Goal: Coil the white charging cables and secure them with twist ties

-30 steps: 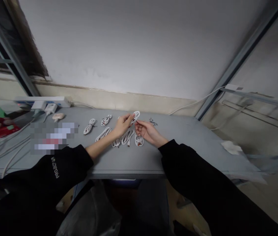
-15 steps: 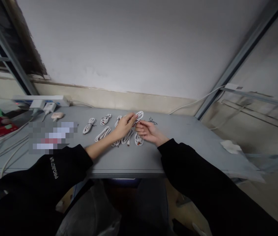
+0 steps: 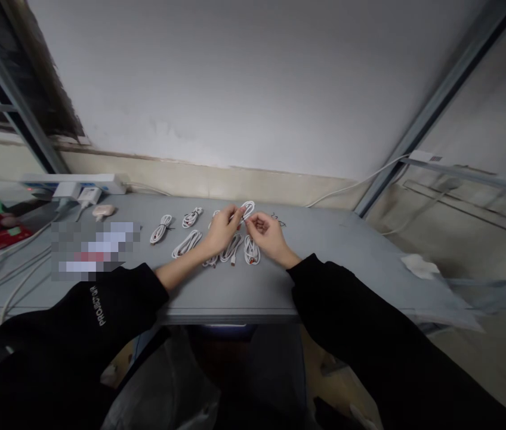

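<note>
**A:** ok so what did you have in hand on your end?

**B:** From my seat at the far end of the feed, the left hand (image 3: 223, 232) had a white, looped, thin cable bundle (image 3: 248, 208) pinched between thumb and fingers. Pretty much closed on it, with the loops poking out past the fingertips. It was between the two hands, over the middle of the flat grey tabletop (image 3: 338, 257), toward the wall side.

**A:** and the right one?

**B:** My right hand (image 3: 270, 233) was right up against it, fingers curled, thumb and index tips close together by a short, thin black tie (image 3: 243, 218) at the bundle. Couldn't tell if they actually had the tie, way too small in the picture.

**A:** other stuff nearby?

**B:** Yeah, more white cable coils. Two sat off to the left: a long oval one with a black tie round it (image 3: 160, 229) and a rounder black-tied one (image 3: 192, 217) behind it. Nearer me was a slanted oval coil (image 3: 187, 243), then a coil with its plug end sticking out (image 3: 231, 248), and a coil with an orange-red bit (image 3: 252, 251) just beside that. Left arm partly hid a couple more. A few loose, wiry black ties (image 3: 282, 223) lay just behind the right hand, partly covered by it.
</note>
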Tool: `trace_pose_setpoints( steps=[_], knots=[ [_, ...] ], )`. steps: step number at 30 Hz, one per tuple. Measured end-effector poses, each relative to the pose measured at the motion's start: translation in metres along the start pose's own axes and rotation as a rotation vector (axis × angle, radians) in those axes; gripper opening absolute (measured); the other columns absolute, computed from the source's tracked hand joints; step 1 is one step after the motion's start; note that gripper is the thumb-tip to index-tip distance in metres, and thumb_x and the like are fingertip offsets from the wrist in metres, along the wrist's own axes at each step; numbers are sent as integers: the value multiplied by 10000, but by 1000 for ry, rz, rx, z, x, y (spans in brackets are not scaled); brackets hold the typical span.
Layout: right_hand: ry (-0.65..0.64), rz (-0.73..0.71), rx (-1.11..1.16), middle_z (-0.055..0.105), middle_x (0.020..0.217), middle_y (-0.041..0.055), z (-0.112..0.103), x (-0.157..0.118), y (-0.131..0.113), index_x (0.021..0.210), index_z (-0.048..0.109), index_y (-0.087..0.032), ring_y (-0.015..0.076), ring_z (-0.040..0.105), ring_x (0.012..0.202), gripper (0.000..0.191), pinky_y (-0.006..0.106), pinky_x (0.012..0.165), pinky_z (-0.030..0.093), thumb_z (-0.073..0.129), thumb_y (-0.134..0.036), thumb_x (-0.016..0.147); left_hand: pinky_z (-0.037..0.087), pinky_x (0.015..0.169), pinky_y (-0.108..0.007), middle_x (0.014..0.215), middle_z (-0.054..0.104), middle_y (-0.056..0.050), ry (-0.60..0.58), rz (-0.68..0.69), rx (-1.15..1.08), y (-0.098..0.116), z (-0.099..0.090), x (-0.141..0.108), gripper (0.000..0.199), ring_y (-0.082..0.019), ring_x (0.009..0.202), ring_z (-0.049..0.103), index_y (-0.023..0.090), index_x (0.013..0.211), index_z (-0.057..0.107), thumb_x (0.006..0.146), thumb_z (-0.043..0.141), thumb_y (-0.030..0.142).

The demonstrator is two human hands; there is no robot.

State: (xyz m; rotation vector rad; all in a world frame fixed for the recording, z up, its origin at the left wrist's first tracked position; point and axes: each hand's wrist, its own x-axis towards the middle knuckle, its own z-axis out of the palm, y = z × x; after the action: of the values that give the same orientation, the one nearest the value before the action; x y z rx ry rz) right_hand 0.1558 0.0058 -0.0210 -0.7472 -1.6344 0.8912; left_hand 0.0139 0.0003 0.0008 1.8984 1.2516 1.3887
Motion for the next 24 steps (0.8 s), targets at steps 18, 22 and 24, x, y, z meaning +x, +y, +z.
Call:
trace_pose_setpoints(
  steps=[18, 22, 24],
  knots=[
    [-43, -166, -250, 508, 728, -15, 2, -10, -4, 839, 509, -245, 137, 441, 619, 126, 302, 638, 374, 564, -349, 885, 317, 606, -278, 600, 431, 38, -32, -25, -124, -5, 3, 1, 296, -117, 596, 392, 185, 686, 479, 930, 481, 352],
    [-43, -221, -340, 504, 751, 7, 1, -9, -3, 855, 501, -246, 176, 476, 716, 139, 324, 715, 381, 497, -366, 926, 324, 591, -275, 572, 418, 42, -80, -73, -193, -3, 5, 0, 317, -118, 570, 394, 196, 684, 454, 946, 453, 374],
    [-31, -237, -358, 492, 753, 10, 0, -8, -3, 850, 489, -248, 181, 469, 725, 152, 331, 739, 377, 452, -361, 944, 339, 608, -273, 589, 427, 39, -89, -79, -192, -2, 6, -1, 301, -124, 593, 410, 202, 690, 452, 942, 459, 366]
  ],
)
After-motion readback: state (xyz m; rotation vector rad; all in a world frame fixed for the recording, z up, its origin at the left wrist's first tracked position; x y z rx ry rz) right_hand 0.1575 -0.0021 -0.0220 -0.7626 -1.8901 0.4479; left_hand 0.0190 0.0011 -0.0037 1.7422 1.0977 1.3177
